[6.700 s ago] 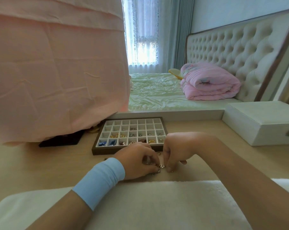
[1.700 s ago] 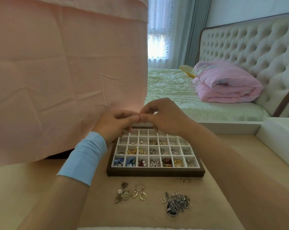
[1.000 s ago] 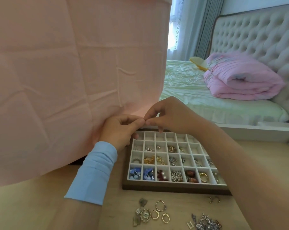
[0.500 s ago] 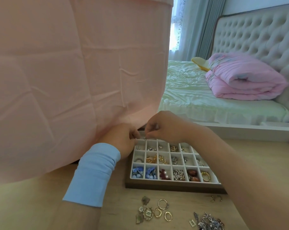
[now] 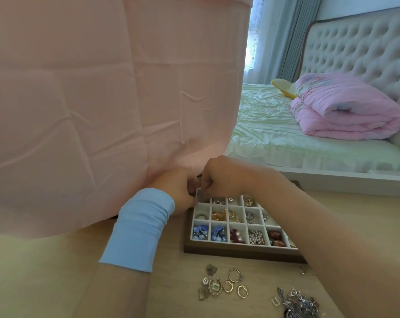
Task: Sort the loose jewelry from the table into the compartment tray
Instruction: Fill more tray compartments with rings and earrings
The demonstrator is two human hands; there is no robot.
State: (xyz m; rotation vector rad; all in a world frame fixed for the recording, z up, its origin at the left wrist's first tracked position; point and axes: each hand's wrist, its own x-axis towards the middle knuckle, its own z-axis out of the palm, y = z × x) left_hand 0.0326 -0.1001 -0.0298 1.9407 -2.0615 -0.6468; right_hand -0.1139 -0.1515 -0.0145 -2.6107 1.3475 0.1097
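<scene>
Head view: your two hands meet over the far left corner of the compartment tray (image 5: 240, 252). Your left hand (image 5: 178, 189) and your right hand (image 5: 224, 177) are both curled, knuckles up, with their fingertips pressed close together just above that corner compartment. What lies between the fingertips is hidden, so I cannot tell whether either hand is grasping a piece. A light blue sleeve (image 5: 139, 228) covers your left wrist.

The tray sits on the wooden table (image 5: 56, 271), its dark rim towards you and its white compartments partly filled. In the near row you have blue beads (image 5: 201, 232) in the two leftmost cells, then red and pearl pieces (image 5: 237, 236), a pearl cluster (image 5: 255, 237) and brown stones (image 5: 276, 238). Gold pieces (image 5: 218, 215) lie in the row behind.

The loose jewelry lies on the table in front of the tray: a group of gold rings and charms (image 5: 231, 285), and to its right a tangled silver heap (image 5: 300, 304) beside your right forearm.

A pink cloth (image 5: 102, 99) hangs behind your left hand. Beyond the table is a bed (image 5: 286, 134) with a folded pink quilt (image 5: 345, 111).
</scene>
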